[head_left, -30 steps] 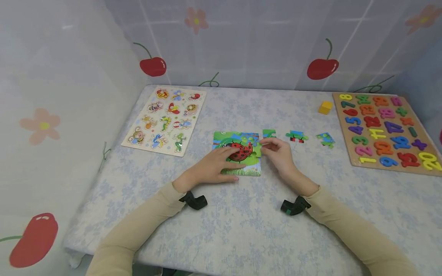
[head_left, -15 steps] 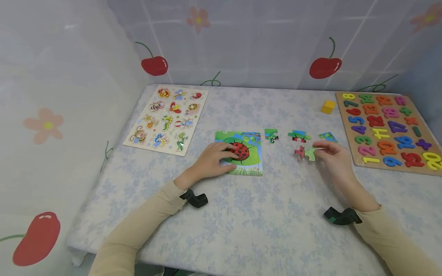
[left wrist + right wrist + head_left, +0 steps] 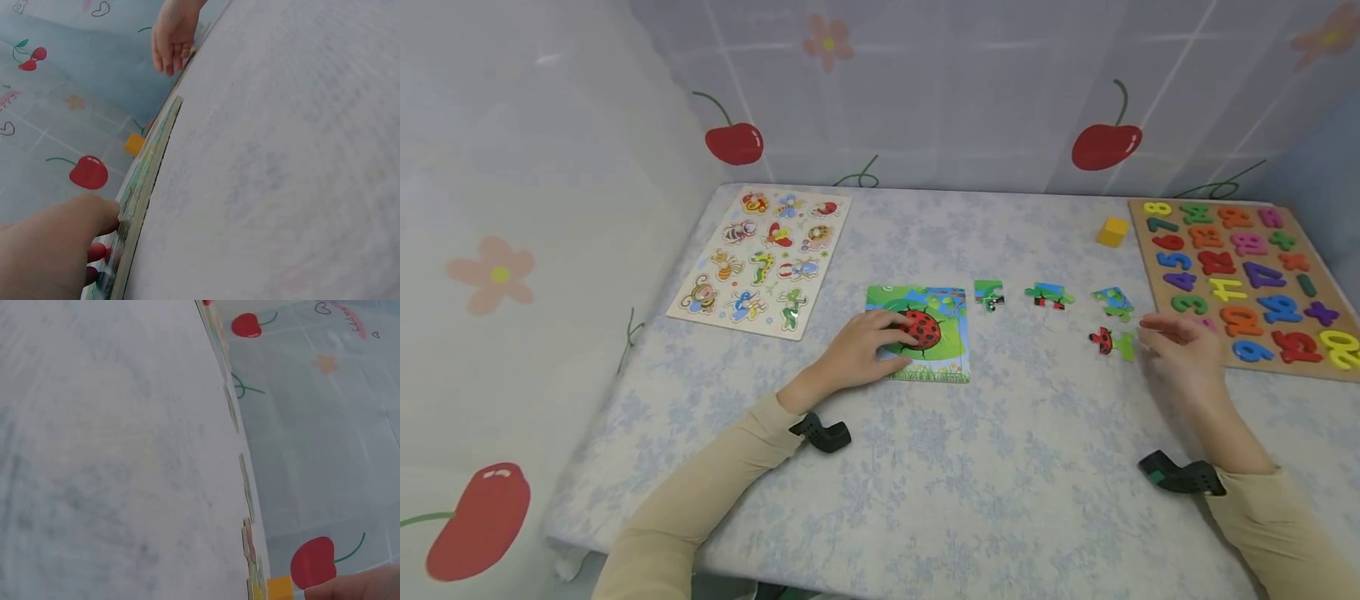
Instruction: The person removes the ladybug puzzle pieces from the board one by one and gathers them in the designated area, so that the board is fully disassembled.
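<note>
A square ladybug jigsaw board [image 3: 951, 367] lies on the table in front of me. My left hand [image 3: 868, 350] rests on its left part, the fingers spread over the picture and hiding some of it. Far to the right, my right hand [image 3: 1187, 358] hovers just beside a red-and-green puzzle piece [image 3: 1124, 346], fingers loose and holding nothing. Three more pieces stand in a row beyond the board: a green-and-blue one [image 3: 988, 292], one with a red edge [image 3: 1049, 295] and a leafy one [image 3: 1113, 302]. In the left wrist view, the board's edge [image 3: 150, 181] shows beside my left thumb.
A peg board of cartoon insects [image 3: 760, 275] lies at the back left. At the right is a number board [image 3: 1240, 287] with bright numerals, partly behind my right hand. A yellow block [image 3: 1112, 232] sits near the back edge, with a cherry-patterned curtain [image 3: 970, 108] behind.
My right hand has moved from the ladybug board to the far right, carried the red-and-green piece there and let it go below the leafy piece. My left hand stays on the board.
</note>
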